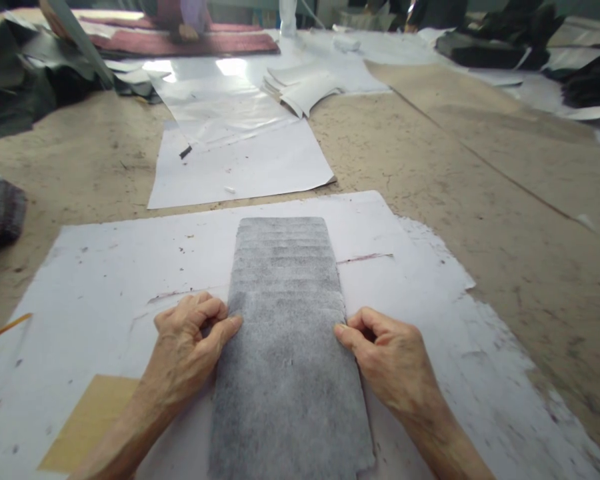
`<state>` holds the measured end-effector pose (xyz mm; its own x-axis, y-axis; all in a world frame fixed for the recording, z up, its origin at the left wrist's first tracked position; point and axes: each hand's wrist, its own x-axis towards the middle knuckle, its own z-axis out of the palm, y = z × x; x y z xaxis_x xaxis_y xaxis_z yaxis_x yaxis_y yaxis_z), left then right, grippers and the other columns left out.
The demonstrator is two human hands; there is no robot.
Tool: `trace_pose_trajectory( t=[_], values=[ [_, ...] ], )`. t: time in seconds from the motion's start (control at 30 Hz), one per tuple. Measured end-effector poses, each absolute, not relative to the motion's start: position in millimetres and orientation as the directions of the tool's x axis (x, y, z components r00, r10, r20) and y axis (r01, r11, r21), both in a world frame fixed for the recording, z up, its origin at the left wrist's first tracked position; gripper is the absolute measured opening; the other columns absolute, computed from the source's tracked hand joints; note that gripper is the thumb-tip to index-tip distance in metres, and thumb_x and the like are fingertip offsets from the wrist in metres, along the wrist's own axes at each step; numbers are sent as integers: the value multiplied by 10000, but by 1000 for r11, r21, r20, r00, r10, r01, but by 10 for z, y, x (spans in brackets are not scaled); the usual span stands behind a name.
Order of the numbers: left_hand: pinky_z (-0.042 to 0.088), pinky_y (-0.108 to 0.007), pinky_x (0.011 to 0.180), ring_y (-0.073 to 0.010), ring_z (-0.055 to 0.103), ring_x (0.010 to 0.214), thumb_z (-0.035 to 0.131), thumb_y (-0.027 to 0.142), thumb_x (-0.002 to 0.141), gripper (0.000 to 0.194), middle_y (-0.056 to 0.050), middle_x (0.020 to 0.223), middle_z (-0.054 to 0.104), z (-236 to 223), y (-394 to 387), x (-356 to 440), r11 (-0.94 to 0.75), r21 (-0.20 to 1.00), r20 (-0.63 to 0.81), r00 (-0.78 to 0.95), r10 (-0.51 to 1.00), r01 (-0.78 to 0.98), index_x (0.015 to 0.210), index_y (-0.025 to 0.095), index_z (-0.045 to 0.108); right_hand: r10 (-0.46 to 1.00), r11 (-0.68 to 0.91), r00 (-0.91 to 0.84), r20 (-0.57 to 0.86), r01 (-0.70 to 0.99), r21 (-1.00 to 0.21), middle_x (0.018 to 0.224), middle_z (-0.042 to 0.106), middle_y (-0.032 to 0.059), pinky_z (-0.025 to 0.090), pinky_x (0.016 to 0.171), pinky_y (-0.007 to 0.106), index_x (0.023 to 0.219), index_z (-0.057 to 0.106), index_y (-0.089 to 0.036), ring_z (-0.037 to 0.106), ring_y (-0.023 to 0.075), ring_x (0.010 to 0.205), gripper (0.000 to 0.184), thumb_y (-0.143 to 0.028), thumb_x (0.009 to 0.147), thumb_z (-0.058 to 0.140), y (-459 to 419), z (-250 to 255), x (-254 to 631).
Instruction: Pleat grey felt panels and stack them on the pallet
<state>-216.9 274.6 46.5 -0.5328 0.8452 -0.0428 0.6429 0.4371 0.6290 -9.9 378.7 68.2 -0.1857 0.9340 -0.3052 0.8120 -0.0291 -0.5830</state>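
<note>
A long grey felt-like fabric panel (285, 347) lies in front of me on a large white paper sheet (115, 260). Faint crosswise ridges run over its far half. My left hand (197, 333) pinches its left edge, thumb on top and fingers curled at the side. On the opposite edge, at about the same height, my right hand (385, 347) pinches the panel between thumb and bent forefinger. The undersides of both grips are hidden. The near end of the panel runs to the bottom of the view.
A tan paper piece (90, 423) lies partly under my left forearm. Beyond are white sheets (240, 167), a brown sheet (480, 113) and dark material (25, 80). At the far side another person's hand (189, 31) rests by red fabric (220, 43).
</note>
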Motion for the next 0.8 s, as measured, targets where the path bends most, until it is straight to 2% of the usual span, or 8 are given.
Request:
trace_pose_trajectory(
  t=[0.1,0.33,0.47,0.63,0.73,0.8],
  values=[
    [286,-315,627,-164,425,638,493,378,699,277,20,581,427,473,2741,-2167,434,680,-66,-539,840,592,508,205,391,938,-16,-194,-288,804,-594,472,438,-26,289,468,240,478,467,-211,390,123,477,255,-433,601,492,3790,689,-103],
    [284,-310,621,-157,412,626,501,331,716,252,23,570,423,523,2768,-2108,432,686,-49,-556,830,585,519,203,408,955,50,-210,-211,813,-580,445,425,-25,288,420,236,454,468,-218,384,124,431,281,-452,606,503,3788,689,-113],
    [297,-314,644,-155,418,628,497,312,718,252,22,563,425,532,2788,-2068,442,644,-10,-571,821,624,515,199,398,960,53,-197,-198,825,-563,432,414,-24,280,408,241,453,465,-224,365,124,411,281,-460,603,496,3780,683,-125],
    [306,-322,653,-162,427,635,484,308,738,256,16,564,420,524,2783,-2058,433,615,18,-561,827,658,525,203,390,954,61,-206,-217,843,-535,461,455,-20,299,443,245,468,459,-220,407,130,442,272,-444,619,491,3790,685,-136],
    [316,-329,667,-165,442,642,478,308,751,260,13,572,429,506,2769,-2044,440,575,19,-549,836,690,535,205,378,960,133,-238,-149,853,-505,453,455,-23,292,441,243,466,446,-216,410,125,433,274,-406,658,494,3763,661,-128],
    [325,-348,701,-173,461,655,474,307,766,252,10,590,450,486,2746,-2022,455,507,39,-546,837,732,555,207,378,962,222,-269,-40,861,-458,474,479,-18,292,442,246,487,434,-214,441,133,453,263,-366,690,502,3722,633,-113]
  ],
)
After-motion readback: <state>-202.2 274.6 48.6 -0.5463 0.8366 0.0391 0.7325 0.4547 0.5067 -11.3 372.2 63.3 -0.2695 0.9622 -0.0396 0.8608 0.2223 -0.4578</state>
